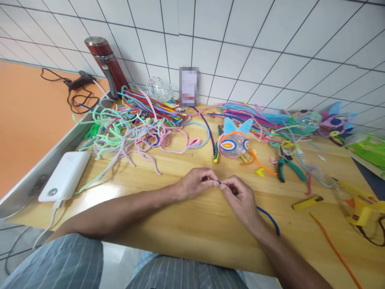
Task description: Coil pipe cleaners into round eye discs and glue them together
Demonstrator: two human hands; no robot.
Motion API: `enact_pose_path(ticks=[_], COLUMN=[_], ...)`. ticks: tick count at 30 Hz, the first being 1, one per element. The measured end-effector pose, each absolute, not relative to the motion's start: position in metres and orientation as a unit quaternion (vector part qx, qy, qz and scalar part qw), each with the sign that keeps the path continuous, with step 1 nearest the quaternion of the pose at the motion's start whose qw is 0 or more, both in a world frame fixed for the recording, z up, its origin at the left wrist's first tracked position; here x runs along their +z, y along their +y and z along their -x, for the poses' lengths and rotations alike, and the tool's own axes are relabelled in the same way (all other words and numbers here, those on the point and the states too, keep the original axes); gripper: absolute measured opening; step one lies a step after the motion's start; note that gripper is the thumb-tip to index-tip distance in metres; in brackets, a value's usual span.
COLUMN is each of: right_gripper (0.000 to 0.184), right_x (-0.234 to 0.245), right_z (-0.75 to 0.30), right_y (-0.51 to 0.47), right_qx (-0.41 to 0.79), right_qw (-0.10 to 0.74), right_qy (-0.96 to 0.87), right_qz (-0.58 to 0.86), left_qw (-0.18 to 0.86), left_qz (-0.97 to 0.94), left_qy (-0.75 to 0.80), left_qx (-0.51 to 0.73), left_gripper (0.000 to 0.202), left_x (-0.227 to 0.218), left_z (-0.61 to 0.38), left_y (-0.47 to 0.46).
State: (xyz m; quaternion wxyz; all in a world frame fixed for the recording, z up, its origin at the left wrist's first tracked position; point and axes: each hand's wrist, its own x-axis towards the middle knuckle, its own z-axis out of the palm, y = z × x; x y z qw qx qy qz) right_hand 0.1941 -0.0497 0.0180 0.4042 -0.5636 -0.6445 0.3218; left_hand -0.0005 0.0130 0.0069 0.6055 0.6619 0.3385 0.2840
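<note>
Blue pipe cleaner, in the head view, was pinched at fingertip by both the left hand and the right hand, over the wooden table; short, close grips probably gave best control.

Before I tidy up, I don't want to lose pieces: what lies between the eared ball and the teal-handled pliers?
In the head view, an orange strand, a small yellow scrap and, by the pliers, a pink bit.

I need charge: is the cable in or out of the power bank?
In: the white cable joins the near edge of the power bank by its plug.
</note>
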Motion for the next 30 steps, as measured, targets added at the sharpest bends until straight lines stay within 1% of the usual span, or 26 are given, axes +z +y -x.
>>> enact_pose_path(ticks=[4, 10, 14, 18, 22, 24, 30], right_gripper=[0.016, 0.02, 0.023, 0.026, 0.023, 0.021, 0.018], right_x=[0.021, 0.02, 0.015, 0.009, 0.012, 0.017, 0.023], right_z=[-0.194, -0.186, -0.178, -0.176, -0.182, -0.187, -0.192], right_y=[-0.049, -0.053, -0.054, -0.052, -0.051, -0.05, -0.047], right_qx=[0.315, 0.391, 0.431, 0.449, 0.456, 0.45, 0.379], right_qw=[0.407, 0.448, 0.463, 0.479, 0.465, 0.448, 0.399], right_qy=[-0.651, -0.562, -0.514, -0.486, -0.489, -0.504, -0.594], right_qz=[0.558, 0.575, 0.579, 0.577, 0.58, 0.586, 0.587], left_qw=[0.605, 0.655, 0.688, 0.727, 0.729, 0.707, 0.619], left_qz=[-0.675, -0.581, -0.51, -0.455, -0.498, -0.545, -0.664], left_qy=[0.316, 0.333, 0.357, 0.369, 0.343, 0.337, 0.331], left_qx=[0.281, 0.35, 0.373, 0.359, 0.321, 0.299, 0.257], left_gripper=[0.027, 0.038, 0.041, 0.047, 0.054, 0.051, 0.025], left_x=[0.006, 0.013, 0.012, 0.008, 0.01, 0.014, 0.013], left_z=[0.003, -0.002, -0.011, -0.015, -0.009, -0.003, 0.004], left_y=[0.015, 0.004, -0.003, 0.001, 0.016, 0.022, 0.024])
